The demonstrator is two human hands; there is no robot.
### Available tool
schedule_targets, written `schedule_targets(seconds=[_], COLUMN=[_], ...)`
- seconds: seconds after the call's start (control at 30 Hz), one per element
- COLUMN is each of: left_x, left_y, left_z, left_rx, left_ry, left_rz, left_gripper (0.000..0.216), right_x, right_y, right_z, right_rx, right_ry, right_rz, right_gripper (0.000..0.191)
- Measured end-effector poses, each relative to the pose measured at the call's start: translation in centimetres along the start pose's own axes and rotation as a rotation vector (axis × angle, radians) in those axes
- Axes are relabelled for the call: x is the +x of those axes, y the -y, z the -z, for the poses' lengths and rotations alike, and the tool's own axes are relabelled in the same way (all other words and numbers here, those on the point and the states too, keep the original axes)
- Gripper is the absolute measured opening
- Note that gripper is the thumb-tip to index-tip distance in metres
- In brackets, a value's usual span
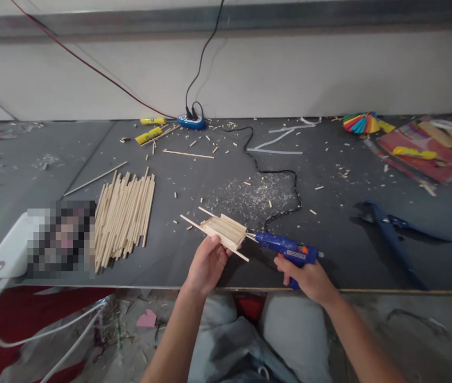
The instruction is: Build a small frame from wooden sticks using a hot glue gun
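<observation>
Between the thumb and fingers of my left hand [210, 261] is a small wooden stick assembly [226, 230], a flat block of sticks with longer ones jutting past its ends. My right hand [309, 276] grips a blue hot glue gun [282, 244] by its handle, a finger near the orange trigger. The gun's metal nozzle meets or nearly meets the assembly's right end; I cannot tell whether it touches. A pile of loose wooden sticks [124, 218] lies on the dark table left of my hands. Blue cutting pliers [395, 234] rest to the right.
A blue power strip [191, 122] sits against the wall, with a black cord [277, 171] winding toward the glue gun. Yellow tubes [149, 135] lie beside it. Glue strings and stick offcuts litter the table [210, 181]. A white power bank [8, 250] is at left, colourful strips [361, 123] at back right.
</observation>
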State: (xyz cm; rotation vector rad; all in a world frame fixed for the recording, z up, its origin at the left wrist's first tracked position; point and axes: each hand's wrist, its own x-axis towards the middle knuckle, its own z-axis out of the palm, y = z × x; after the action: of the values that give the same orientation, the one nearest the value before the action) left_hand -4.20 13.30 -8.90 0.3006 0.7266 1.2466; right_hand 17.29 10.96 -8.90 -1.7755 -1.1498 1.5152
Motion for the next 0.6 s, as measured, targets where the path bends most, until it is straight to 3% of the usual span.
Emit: schedule_targets(seconds=[0.6], left_x=[-0.25], left_y=[-0.22], left_z=[-0.2], left_rx=[0.007], left_ry=[0.006], left_rz=[-0.004], left_gripper=[0.029], right_x=[-0.25], right_y=[0.46], right_z=[-0.11], right_rx=[-0.026], right_ry=[-0.019], right_rz=[-0.007], right_gripper=[0.03])
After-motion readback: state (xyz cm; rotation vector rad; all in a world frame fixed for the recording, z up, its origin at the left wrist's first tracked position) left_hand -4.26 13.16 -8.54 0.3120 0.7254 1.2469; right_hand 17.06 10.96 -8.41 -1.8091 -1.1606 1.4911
